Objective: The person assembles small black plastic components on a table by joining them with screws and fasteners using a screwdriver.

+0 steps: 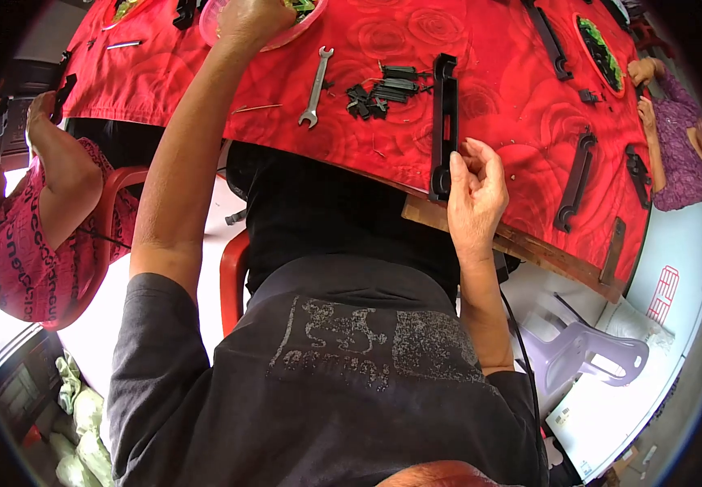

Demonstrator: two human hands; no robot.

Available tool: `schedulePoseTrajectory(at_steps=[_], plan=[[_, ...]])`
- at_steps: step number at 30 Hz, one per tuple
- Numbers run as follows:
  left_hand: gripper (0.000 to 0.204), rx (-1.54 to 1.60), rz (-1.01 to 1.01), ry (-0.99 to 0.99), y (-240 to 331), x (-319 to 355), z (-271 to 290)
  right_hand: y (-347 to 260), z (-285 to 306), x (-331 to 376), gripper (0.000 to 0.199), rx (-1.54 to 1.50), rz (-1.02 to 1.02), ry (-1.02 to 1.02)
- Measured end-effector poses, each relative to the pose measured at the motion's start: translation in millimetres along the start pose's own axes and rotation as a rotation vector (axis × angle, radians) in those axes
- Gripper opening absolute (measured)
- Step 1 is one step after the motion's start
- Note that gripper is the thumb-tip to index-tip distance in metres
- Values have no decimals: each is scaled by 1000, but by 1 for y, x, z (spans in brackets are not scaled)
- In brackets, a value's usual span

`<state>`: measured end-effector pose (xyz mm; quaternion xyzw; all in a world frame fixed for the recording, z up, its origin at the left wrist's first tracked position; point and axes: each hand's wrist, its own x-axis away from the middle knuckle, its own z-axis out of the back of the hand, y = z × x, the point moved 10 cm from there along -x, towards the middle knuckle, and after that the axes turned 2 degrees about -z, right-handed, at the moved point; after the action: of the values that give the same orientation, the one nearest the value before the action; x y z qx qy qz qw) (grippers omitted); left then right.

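My left hand (249, 18) reaches to the upper edge of the view, over a pink round bowl (287, 34) with small green and yellow pieces in it. Its fingers are hidden. With bent fingers and thumb, my right hand (479, 191) grips the near end of a long black slotted plastic bar (440, 122), which lies lengthwise away from me at the table's front edge. Left of the bar is a loose pile of small black plastic parts (367, 101), with several dark strips (399, 84) beside it. Farther left lies a silver open-ended wrench (316, 88).
A red rose-patterned cloth (286, 142) covers the table. More black bars (576, 183) lie to the right, near a bowl of green pieces (600, 53). One person (680, 134) works at the right; another (50, 211) sits at the left. A purple plastic stool (582, 353) stands below.
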<state>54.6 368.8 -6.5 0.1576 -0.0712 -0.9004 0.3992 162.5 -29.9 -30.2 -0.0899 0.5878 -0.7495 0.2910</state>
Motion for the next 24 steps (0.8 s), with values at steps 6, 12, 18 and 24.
schedulePoseTrajectory(at_steps=[6, 12, 18, 24], plan=[[23, 33, 12, 13, 1, 1, 0, -10, -10, -9, 35, 195, 23, -28], [17, 545, -243, 263, 74, 46, 71, -19, -16, -9, 41, 313, 111, -61], [29, 981, -197, -137, 145, 105, 5, -18, -24, -7, 41, 216, 68, -52], [26, 908, -217, -224, 182, 127, -18, -4, -28, -7, 48, 137, 49, -54]])
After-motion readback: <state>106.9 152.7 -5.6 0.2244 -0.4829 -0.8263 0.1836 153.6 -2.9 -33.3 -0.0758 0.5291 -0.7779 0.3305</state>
